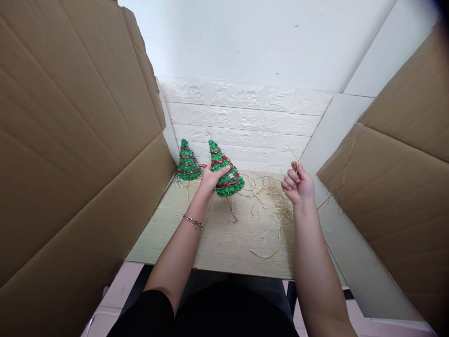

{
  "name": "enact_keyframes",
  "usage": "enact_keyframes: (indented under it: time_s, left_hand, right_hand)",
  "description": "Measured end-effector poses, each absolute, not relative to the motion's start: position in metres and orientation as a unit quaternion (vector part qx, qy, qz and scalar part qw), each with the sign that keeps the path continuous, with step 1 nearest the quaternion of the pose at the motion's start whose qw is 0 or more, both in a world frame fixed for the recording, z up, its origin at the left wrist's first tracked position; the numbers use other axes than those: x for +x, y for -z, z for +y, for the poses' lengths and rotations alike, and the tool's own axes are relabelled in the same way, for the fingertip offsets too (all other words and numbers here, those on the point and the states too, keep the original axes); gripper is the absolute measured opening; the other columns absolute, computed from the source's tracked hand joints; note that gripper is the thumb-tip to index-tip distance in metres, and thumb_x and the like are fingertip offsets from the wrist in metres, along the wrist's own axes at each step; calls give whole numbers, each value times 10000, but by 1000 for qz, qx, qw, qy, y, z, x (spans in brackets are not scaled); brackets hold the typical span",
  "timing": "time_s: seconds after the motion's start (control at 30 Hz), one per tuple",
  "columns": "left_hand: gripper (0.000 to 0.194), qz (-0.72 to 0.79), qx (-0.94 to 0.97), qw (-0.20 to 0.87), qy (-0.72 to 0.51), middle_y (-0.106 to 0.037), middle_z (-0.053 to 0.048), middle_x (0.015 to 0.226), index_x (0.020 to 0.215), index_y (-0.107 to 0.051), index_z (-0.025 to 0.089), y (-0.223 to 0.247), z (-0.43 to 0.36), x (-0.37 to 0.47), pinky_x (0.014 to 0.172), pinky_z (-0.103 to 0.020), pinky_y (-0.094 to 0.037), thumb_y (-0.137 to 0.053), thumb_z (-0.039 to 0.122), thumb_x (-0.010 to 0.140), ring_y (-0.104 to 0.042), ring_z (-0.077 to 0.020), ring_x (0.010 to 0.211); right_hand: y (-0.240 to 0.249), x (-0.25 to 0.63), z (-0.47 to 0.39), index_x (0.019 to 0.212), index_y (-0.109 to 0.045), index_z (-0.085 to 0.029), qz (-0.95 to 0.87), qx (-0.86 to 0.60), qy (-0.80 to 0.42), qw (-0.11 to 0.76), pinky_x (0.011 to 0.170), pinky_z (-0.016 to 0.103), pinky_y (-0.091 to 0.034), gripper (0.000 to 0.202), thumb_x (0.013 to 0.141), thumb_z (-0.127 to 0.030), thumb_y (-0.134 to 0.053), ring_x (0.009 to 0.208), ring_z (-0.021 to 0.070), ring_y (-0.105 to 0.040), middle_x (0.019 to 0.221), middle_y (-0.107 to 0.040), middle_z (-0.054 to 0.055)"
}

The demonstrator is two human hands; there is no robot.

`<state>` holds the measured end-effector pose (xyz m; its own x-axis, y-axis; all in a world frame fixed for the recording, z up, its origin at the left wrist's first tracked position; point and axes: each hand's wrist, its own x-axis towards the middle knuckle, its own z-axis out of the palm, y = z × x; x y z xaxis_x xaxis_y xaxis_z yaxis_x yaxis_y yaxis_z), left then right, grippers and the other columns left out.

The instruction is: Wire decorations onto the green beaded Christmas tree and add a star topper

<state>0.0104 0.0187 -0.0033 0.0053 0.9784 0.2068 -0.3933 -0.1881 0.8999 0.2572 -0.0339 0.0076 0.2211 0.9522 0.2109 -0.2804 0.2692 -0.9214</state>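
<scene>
My left hand (209, 180) grips a small green beaded Christmas tree (228, 187), tilted to the left, with red garlands and a clear star (209, 135) at its tip. Thin wires (230, 209) hang from its base. Raised over the right side of the table, my right hand (298, 183) is closed on a thin pale strand (291, 150) that sticks up past the fingers. A second green beaded Christmas tree (188, 164) stands at the back left, beside the held one. Below my right hand lies a loose tangle of cream and yellow strands (270, 199).
Tall cardboard panels flank the wooden table (217, 248): a left panel (77, 117) and a right panel (396, 187). Behind it rises a white brick-patterned wall (238, 110). One curved pale strand (271, 255) lies near the table's front edge.
</scene>
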Motion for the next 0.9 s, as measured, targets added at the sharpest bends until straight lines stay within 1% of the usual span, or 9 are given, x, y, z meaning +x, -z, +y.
enact_keyframes:
  time_s: [0.13,0.23,0.3,0.37,0.47,0.53,0.7,0.8,0.9]
  left_hand:
    - [466,302,446,591,-601,-688,-67,864,899,-633,143,1,16,9,751,-361,-526,-809,316,503,-651,-201,749]
    - [468,272,440,643,-564,-689,-68,830,891,-633,136,0,13,8,753,-351,-528,-811,320,499,-656,-203,743]
    - [497,248,437,679,-535,-690,-67,801,896,-625,139,-1,12,7,754,-358,-532,-817,336,483,-661,-215,746]
    - [525,230,434,705,-511,-693,-67,797,907,-618,150,-1,10,7,773,-379,-532,-819,358,470,-665,-238,781]
    - [515,224,434,722,-489,-697,-79,843,901,-617,161,1,9,5,820,-402,-520,-807,384,477,-650,-277,901]
    - [512,230,435,731,-472,-697,-91,865,887,-620,162,3,10,4,831,-415,-515,-798,407,474,-632,-298,958]
    - [586,230,454,752,-418,-696,-124,876,867,-631,152,9,10,1,842,-450,-501,-803,484,415,-617,-335,986]
    - [597,202,480,759,-390,-689,-135,925,894,-633,152,11,8,2,860,-458,-487,-802,479,425,-606,-340,1007]
    - [592,192,494,761,-375,-689,-131,940,911,-640,157,11,7,3,859,-454,-484,-805,462,432,-623,-334,966]
  right_hand:
    - [-5,249,-31,851,-482,-229,-445,-376,-504,638,392,208,-139,263,760,-474,-503,371,64,-118,500,-193,-92]
    - [0,234,-24,809,-431,-222,-447,-393,-543,592,388,195,-110,222,729,-400,-537,354,50,-146,484,-273,-99]
    - [4,222,-19,755,-358,-226,-436,-412,-534,596,388,183,-108,254,704,-360,-567,347,44,-175,478,-302,-107]
    - [8,212,-15,757,-340,-228,-426,-420,-517,612,389,176,-129,275,698,-364,-572,348,40,-200,487,-317,-113]
    - [12,203,-12,826,-428,-216,-424,-420,-507,622,394,184,-154,276,683,-407,-566,363,34,-221,520,-340,-107]
    - [16,200,-10,854,-497,-191,-430,-415,-504,623,401,191,-163,325,659,-439,-572,377,28,-234,544,-360,-96]
    - [26,192,-6,874,-583,-160,-472,-406,-487,613,444,194,-238,404,582,-433,-644,440,38,-322,551,-401,-85]
    - [30,186,-5,836,-608,-159,-480,-409,-492,600,477,195,-291,396,569,-444,-670,477,49,-363,549,-436,-76]
    - [32,181,-6,844,-635,-160,-478,-389,-525,586,544,204,-367,413,561,-454,-698,532,60,-432,609,-514,-51]
